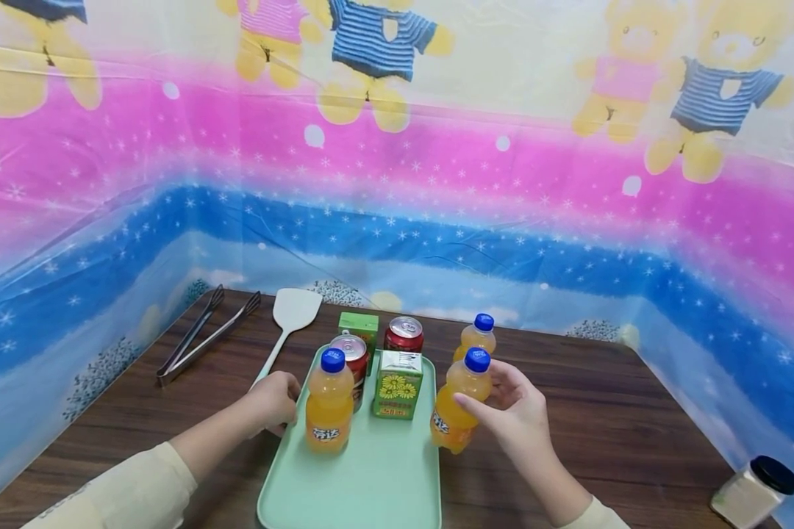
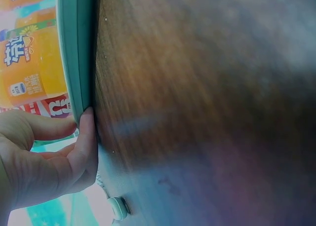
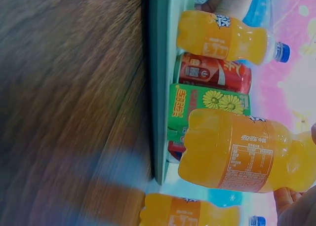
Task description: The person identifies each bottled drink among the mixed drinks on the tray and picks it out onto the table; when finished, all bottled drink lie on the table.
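Observation:
My left hand (image 1: 274, 404) pinches the left rim of a light green tray (image 1: 353, 488) between thumb and fingers; the left wrist view shows this grip up close. My right hand (image 1: 519, 415) holds a small bottle of orange soda (image 1: 459, 400) with a blue cap, raised and slightly tilted by the tray's right edge. On the tray stand a second orange soda bottle (image 1: 329, 411), a red can (image 1: 357, 356) partly behind it, and a green drink carton (image 1: 397, 389) with yellow flowers. Another red can (image 1: 403, 336) and green carton (image 1: 360, 327) are at the far end, partly hidden.
A third orange soda bottle (image 1: 476, 339) stands on the brown table (image 1: 609, 419), right of the tray. Metal tongs (image 1: 205, 334) and a white spatula (image 1: 295, 308) lie at the back left. A black-lidded jar (image 1: 754, 492) is at the front right. A printed cloth backdrop surrounds the table.

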Demonstrator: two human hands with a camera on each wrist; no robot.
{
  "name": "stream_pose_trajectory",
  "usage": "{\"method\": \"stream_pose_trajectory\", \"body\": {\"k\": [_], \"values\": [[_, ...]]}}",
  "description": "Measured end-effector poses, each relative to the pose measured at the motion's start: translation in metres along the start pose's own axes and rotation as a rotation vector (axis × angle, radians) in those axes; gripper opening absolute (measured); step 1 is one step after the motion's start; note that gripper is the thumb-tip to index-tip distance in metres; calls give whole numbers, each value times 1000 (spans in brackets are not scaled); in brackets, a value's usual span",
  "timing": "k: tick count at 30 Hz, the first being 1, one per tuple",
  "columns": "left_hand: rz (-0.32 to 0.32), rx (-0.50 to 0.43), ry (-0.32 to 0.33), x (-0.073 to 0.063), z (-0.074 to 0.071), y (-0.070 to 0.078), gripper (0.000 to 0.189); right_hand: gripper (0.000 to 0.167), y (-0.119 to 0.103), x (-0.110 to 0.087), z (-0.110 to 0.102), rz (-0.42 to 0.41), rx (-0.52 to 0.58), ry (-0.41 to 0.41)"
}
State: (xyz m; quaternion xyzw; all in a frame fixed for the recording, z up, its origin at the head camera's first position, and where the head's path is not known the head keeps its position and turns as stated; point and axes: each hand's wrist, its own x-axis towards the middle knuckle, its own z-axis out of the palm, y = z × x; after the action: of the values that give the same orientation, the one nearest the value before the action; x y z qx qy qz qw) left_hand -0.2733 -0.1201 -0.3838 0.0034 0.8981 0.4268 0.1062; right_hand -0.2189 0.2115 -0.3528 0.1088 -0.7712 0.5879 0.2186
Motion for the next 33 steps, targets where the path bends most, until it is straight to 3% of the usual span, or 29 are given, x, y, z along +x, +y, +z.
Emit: {"method": "stream_pose_trajectory", "body": {"k": [33], "values": [[17, 6, 10, -3, 1, 1, 27, 53, 32, 6, -25, 58, -61, 16]]}}
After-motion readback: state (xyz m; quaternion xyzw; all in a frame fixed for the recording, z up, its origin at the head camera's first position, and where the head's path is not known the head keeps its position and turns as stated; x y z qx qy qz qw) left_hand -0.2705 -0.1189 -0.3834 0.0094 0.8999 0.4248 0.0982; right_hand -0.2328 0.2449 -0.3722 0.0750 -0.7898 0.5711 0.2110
